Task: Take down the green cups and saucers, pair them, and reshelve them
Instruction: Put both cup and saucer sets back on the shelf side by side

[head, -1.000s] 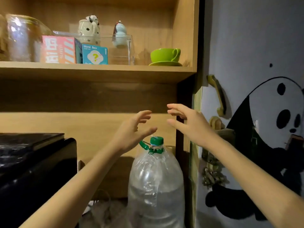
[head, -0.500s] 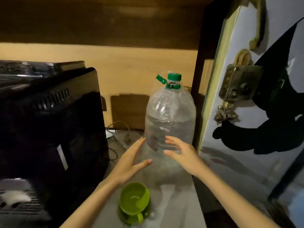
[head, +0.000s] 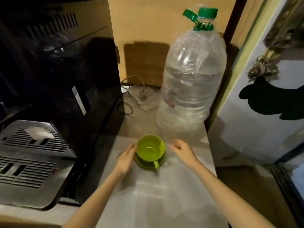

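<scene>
Cup [head: 150,148] sat on its saucer [head: 144,163], just in front of the big bottle [head: 192,79]. Your left hand [head: 125,159] and right hand [head: 182,151] were open beside it. Next, I think, you needed both hands under that saucer.

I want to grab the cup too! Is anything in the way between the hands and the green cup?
Nothing visible is. The green cup sits on its saucer. The left hand is right at its left rim, and the right hand is open just to its right. The big water bottle stands behind, not between.
</scene>
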Demonstrator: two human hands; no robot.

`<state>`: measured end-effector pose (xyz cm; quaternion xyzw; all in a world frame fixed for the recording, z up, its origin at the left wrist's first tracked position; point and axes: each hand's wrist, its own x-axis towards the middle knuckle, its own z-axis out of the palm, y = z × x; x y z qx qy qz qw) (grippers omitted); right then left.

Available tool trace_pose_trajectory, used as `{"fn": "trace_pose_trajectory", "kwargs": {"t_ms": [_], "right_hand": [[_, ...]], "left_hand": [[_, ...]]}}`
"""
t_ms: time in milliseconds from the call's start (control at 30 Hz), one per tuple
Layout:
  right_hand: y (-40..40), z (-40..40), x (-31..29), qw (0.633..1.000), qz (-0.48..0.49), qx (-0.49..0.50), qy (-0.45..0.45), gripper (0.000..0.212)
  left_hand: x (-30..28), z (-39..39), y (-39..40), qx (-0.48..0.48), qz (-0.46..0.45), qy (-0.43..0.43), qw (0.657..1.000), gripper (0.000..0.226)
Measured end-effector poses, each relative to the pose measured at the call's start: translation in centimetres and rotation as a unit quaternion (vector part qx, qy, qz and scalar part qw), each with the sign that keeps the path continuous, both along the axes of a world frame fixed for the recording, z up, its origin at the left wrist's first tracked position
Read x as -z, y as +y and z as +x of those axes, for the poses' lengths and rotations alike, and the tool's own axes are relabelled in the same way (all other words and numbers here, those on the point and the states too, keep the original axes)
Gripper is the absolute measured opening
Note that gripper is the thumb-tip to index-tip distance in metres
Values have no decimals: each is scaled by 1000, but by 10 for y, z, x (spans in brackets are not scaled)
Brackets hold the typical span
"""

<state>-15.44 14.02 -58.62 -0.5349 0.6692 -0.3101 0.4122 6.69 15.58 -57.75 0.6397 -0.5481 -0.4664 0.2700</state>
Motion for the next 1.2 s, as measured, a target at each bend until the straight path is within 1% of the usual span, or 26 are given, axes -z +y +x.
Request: {"fn": "trace_pose_trajectory", "kwargs": {"t_ms": [33,67,133,167,267,333,367,467,567,600,667,767,900,1000,1067,1200], "right_hand": [[-2,1,9,1000,13,6,1,39],[-3,2,18,999,30,12,-1,39],[-6,4,30,997,66,24,-23,39],[-8,6,34,995,85,29,-39,39],[-12,11,39,983,147,40,-106,36],[-14,16,39,973,179,41,-139,29],[-16,19,39,970,190,41,-144,25],[-24,23,44,972,205,47,-108,15],[-31,25,49,973,216,53,-65,12],[-33,25,51,973,220,50,-54,12],[-35,25,52,973,222,49,-43,20],[-34,23,49,972,221,57,-50,27],[-31,20,41,971,223,66,-60,28],[-31,17,24,971,212,61,-93,25],[-32,14,7,972,192,57,-120,19],[-35,8,-37,977,140,56,-149,27]], "left_hand": [[10,2,0,-28,10,21,999,69],[18,2,0,-48,22,34,998,59],[26,1,-1,-68,36,37,996,27],[26,-2,-2,-84,42,45,995,25],[31,-4,-9,-121,73,81,987,25],[35,-4,-14,-111,86,70,988,28],[37,-4,-16,-108,85,48,989,26],[39,-5,-24,-106,78,-12,991,14],[40,-7,-32,-106,90,-43,989,17],[40,-7,-34,-109,96,-49,988,18],[42,-8,-37,-118,99,-62,986,20],[43,-10,-39,-119,106,-74,984,20],[39,-9,-41,-110,115,-30,987,22],[30,-5,-45,-96,107,7,990,20],[19,-8,-46,-95,96,46,990,15],[-21,-24,-46,-96,65,130,985,7]]}}
